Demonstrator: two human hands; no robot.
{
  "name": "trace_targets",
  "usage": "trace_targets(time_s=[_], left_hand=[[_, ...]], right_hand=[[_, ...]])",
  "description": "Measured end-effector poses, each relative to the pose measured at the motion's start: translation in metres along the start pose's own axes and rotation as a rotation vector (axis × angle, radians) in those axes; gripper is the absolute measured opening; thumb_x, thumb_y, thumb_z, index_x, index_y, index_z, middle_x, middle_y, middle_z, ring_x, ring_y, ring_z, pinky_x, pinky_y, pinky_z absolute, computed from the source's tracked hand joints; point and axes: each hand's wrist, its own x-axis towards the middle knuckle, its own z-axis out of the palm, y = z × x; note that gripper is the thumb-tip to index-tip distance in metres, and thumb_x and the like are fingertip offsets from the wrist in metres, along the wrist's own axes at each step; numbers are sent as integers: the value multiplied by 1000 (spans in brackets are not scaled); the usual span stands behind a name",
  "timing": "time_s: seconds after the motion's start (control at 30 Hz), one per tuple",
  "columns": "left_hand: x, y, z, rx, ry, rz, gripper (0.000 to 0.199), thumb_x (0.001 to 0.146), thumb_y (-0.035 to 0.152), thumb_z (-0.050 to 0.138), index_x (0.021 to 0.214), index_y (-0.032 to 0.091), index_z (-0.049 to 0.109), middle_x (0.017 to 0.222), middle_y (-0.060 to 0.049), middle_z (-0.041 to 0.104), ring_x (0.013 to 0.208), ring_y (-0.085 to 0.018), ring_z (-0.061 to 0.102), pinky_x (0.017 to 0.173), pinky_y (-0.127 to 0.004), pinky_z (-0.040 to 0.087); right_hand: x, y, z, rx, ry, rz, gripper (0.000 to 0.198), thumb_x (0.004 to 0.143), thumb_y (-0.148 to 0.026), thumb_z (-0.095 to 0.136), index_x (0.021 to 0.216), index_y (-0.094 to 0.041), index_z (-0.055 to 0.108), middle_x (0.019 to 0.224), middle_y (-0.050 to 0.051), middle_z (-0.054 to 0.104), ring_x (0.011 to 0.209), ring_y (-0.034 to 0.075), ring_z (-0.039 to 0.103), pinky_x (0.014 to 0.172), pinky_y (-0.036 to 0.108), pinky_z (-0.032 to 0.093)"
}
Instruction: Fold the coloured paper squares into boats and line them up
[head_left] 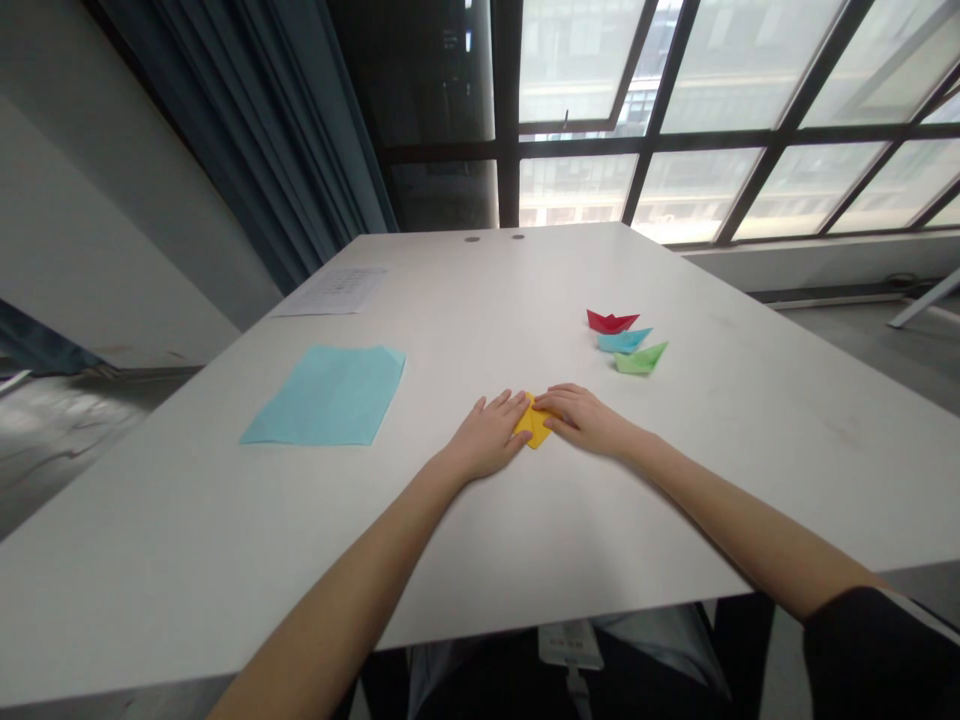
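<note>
A small piece of folded yellow paper (535, 430) lies on the white table in front of me, with creases and a pointed near corner. My left hand (489, 435) rests over its left side, fingers stretched forward and thumb at the near edge, holding the paper against the table. On the right side, my right hand (585, 416) has its fingers bent over the paper and the thumb close to them. The fingers cover both side corners. Beyond my right hand stand a green paper boat (641, 360), a light blue paper boat (624, 341) and a red paper boat (612, 322).
Light blue square paper (326, 398) lies at the left of the white table (465, 560). Behind it is a printed white sheet (337, 291). Two round holes are near the far edge. A blue curtain (277, 130) and windows stand beyond.
</note>
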Motion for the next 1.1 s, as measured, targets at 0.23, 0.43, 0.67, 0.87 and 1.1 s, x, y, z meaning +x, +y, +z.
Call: trace_targets(time_s=[0.23,0.43,0.67,0.87,1.1], left_hand=[[-1,7,2,286,-173,-59,53,91,39,22,140,21,18,148,-8,17,136,-25,14,105,-53,15],[-1,12,0,415,-251,-96,55,91,40,11,142,20,8,150,-4,7,137,-23,8,105,-53,17],[-1,9,3,377,-222,-94,54,91,40,13,141,20,12,149,-5,12,136,-23,10,104,-55,17],[-6,4,-7,252,-165,-35,64,87,50,28,140,16,14,146,-12,24,133,-27,21,103,-49,22],[-12,-1,-21,300,-24,74,56,77,55,49,118,17,48,129,-14,44,118,-28,40,96,-43,33]], right_hand=[[1,2,0,11,-24,47,29,82,-22,50,110,-21,57,100,6,66,105,22,53,92,42,40],[0,-1,-4,-43,-5,19,20,83,-24,51,98,-19,64,98,8,64,96,21,54,88,38,41],[-2,-8,-11,-113,-40,19,17,82,-25,53,86,-19,68,80,6,65,84,19,53,77,34,43],[-3,-8,-14,-59,-75,32,21,80,-30,56,94,-18,67,90,8,65,90,21,53,82,35,42],[-4,-8,-13,-32,-89,36,22,80,-29,56,97,-17,64,93,7,65,93,21,53,86,36,41]])
